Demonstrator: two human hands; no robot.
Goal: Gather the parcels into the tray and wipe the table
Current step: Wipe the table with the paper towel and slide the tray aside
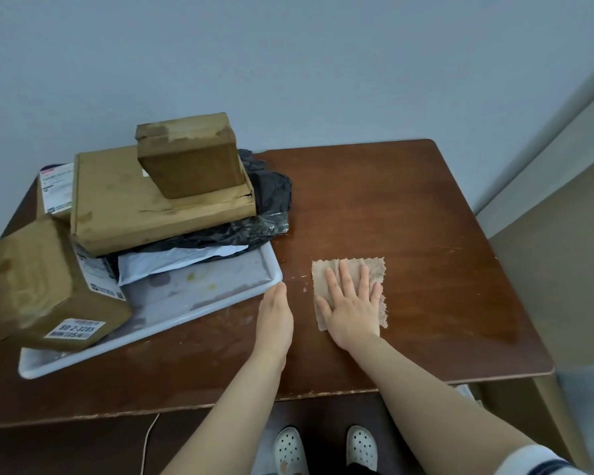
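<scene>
Right hand [354, 305] flat on cloth [374, 267], left hand [275, 313] beside tray [203, 289]

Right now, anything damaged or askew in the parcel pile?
Yes. The large flat box is split along its near top edge, and the cube box sits tilted at the left end of the tray. Stains mark the tray floor.

Probably a home or dormitory room: a scuffed wooden tabletop [391, 207] stands against a bare blue-grey wall [288, 63], labelled delivery parcels [144, 207] are piled at one side, and the person wears white clogs [288, 450].
</scene>
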